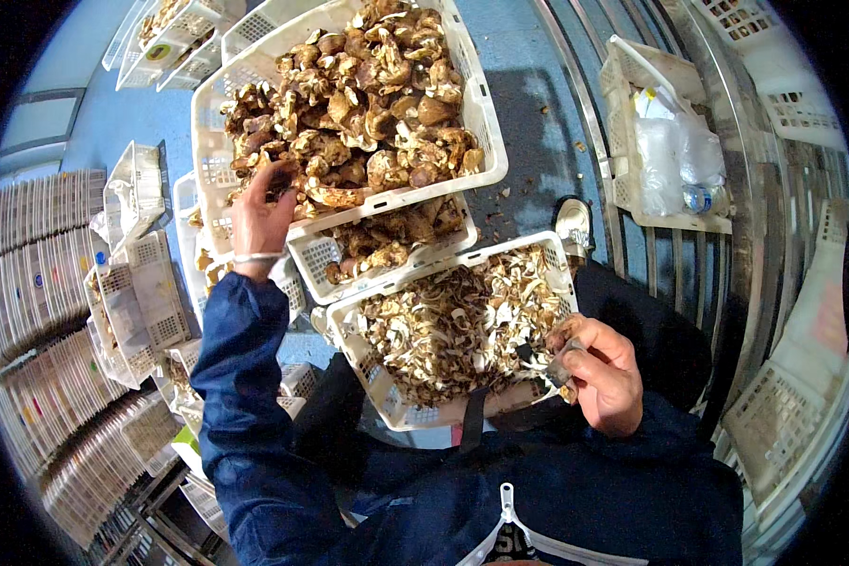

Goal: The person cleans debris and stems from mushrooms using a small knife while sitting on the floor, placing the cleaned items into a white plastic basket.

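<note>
My left hand [263, 212] rests with bent fingers at the left front corner of a large white plastic basket [492, 117] heaped with brown mushrooms [389, 106]. Whether its fingertips hold a mushroom is unclear. A second white basket [318, 262], partly hidden beneath the large one, also contains brown mushrooms. In my lap lies a third white basket [382, 400] full of thin mushroom slices and trimmings [446, 332]. Over its right edge, my right hand [601, 375] grips a small brown mushroom piece [566, 332], with a small dark blade-like object at the fingers.
Metal rails run along the right, where a crate [622, 170] holds clear plastic bags [661, 166]. White baskets [134, 184] stand at the left, beside long stacks of white trays [35, 276]. My shoe [574, 223] is on the blue floor [495, 42].
</note>
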Motion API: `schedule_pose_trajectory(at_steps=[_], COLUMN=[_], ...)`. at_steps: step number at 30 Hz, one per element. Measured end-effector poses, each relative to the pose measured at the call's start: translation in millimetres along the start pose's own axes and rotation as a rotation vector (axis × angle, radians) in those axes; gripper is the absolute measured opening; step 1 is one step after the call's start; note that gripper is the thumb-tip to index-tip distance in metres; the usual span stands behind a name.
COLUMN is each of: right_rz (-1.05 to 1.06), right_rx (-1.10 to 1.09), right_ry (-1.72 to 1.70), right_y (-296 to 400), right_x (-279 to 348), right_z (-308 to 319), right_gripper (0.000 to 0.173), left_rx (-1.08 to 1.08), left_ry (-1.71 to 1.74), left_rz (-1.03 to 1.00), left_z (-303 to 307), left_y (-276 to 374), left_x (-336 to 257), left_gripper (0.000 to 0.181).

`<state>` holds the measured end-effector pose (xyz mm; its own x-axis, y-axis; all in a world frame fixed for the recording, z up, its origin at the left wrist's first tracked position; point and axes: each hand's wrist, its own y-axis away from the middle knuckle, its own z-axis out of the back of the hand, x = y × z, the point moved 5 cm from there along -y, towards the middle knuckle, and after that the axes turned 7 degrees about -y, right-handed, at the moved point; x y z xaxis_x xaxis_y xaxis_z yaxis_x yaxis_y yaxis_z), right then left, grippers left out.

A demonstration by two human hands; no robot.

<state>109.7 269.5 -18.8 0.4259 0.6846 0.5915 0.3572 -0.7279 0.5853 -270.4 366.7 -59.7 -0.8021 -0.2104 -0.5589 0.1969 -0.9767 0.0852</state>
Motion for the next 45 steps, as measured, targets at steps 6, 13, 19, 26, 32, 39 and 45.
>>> schedule_pose_trajectory(at_steps=[6, 13, 19, 26, 32, 39, 45], right_rz=[-0.124, -0.07, 0.091, 0.016, 0.249, 0.452, 0.331], right_rx=[0.038, 0.173, 0.19, 0.068, 0.153, 0.542, 0.597], right_ry=[0.075, 0.182, 0.274, 0.161, 0.399, 0.218, 0.243], right_y=[-5.1, -7.7, -9.7, -3.9, -5.8, 45.7, 97.8], right_x=[6.3, 0.6, -0.7, -6.9, -7.3, -23.7, -37.3], right_z=[-8.9, -3.3, 0.1, -6.6, -14.1, -62.7, -67.4], right_gripper=[0.003, 0.006, 0.007, 0.007, 0.005, 0.01, 0.041], left_rx=[0.567, 0.86, 0.61, -0.014, 0.211, -0.008, 0.038], left_ry=[-0.582, -0.991, -0.218, 0.848, 1.661, 1.578, 1.575], left_rz=[-0.454, -0.294, -0.168, 0.061, 0.046, 0.018, 0.083], left_z=[-70.2, -110.9, -24.8, 67.0, 41.6, 12.5, -15.1], left_y=[-38.7, -52.0, -59.7, -5.1, 103.4, 247.9, 321.8], left_x=[28.3, 38.1, 36.8, -5.1, -32.3, -121.8, -144.2], left_gripper=[0.044, 0.051, 0.055, 0.032, 0.031, 0.048, 0.047])
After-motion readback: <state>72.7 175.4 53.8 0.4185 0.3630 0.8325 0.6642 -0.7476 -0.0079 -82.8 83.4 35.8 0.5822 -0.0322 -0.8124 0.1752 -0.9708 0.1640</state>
